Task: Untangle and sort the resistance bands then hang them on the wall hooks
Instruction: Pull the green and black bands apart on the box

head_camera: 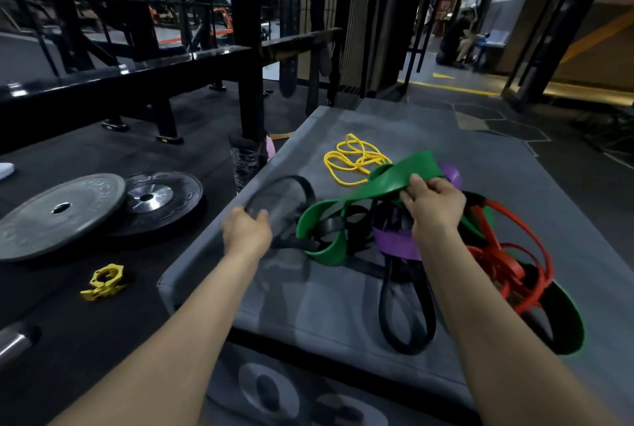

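Far out to the left of my left hand (247, 231), two weight plates (61, 211) lie on the dark floor, the grey one overlapping the black one, and a yellow barbell collar (104, 282) sits nearer to me than both. A steel bar end (13, 343) pokes in at the frame's left edge.

My left hand rests on the grey padded box (308, 305) with its fingers curled round a thin black band (284, 185), whose loop arches up and away from that grip; the band is blurred, so I cannot tell how it runs beyond that.

Between my two hands a wide green band (320, 237) curls on the pad, tangled with more black bands (406, 316) and a purple band (394, 242). One black loop trails toward me from below my right wrist.

Beyond the green band, past both hands, a thin yellow band (353, 160) lies loose on the pad, apart from the pile.

My right hand (434, 201) pinches the green band's upper fold, thumb on top, lifting it above the heap. To the right of that grip and below my forearm, red bands (504, 254) lie knotted together, with another stretch of green at the pad's right edge.
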A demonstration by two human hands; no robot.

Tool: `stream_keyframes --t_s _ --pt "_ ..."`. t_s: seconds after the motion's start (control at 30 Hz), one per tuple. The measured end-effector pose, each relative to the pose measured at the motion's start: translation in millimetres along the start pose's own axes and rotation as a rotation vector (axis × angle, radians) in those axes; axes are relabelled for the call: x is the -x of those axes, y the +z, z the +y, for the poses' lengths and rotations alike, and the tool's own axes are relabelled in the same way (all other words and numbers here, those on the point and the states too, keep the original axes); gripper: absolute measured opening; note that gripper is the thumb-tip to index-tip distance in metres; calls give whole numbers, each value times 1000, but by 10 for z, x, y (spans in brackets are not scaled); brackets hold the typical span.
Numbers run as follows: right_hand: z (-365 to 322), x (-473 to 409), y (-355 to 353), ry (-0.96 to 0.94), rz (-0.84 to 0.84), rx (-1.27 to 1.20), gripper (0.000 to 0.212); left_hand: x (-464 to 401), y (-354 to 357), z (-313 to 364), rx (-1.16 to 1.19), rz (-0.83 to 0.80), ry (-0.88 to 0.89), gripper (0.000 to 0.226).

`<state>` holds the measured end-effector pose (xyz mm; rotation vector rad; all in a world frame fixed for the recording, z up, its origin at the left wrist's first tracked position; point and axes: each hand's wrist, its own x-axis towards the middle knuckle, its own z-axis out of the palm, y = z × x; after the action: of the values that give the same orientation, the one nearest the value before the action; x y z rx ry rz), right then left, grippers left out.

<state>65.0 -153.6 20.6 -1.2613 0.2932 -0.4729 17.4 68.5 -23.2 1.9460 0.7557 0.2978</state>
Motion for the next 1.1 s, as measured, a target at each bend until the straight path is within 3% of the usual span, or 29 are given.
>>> stream_keyframes --t_s 0.07,0.17,0.27,0.33,0.4,0.43,0.53,0.67,0.73,0.83,1.0,1.1 --pt "63 -8 7 -31 -36 143 30 79 -25 21 -217 57 8 61" --pt "132 12 -12 -60 -117 282 26 173 -27 30 -311 149 401 59" --pt "152 54 -30 -95 -234 472 28 238 114 -6 -322 -190 637 48" --pt "151 123 -48 -128 -381 667 27 258 185 -36 -383 -360 672 50" --pt "145 237 -94 -203 -561 893 10 253 194 -44 -359 -426 660 58" --pt "133 306 -112 -276 -642 1035 14 242 189 -50 -354 -454 650 65" --pt "206 427 -136 -472 -906 1327 53 250 174 -73 -436 -416 669 78" --pt "405 454 -165 -429 -992 1526 93 274 156 -47 -612 -275 823 43" --pt "415 440 -173 -393 -976 1487 101 273 138 -29 -491 -267 841 31" --pt "391 386 -158 -425 -943 1429 88 249 77 30 -211 -171 813 23" --pt "243 426 -82 -541 -866 1322 27 203 -22 167 50 12 750 21" --pt "83 379 -78 -594 -803 1259 19 191 -14 237 153 37 698 20"
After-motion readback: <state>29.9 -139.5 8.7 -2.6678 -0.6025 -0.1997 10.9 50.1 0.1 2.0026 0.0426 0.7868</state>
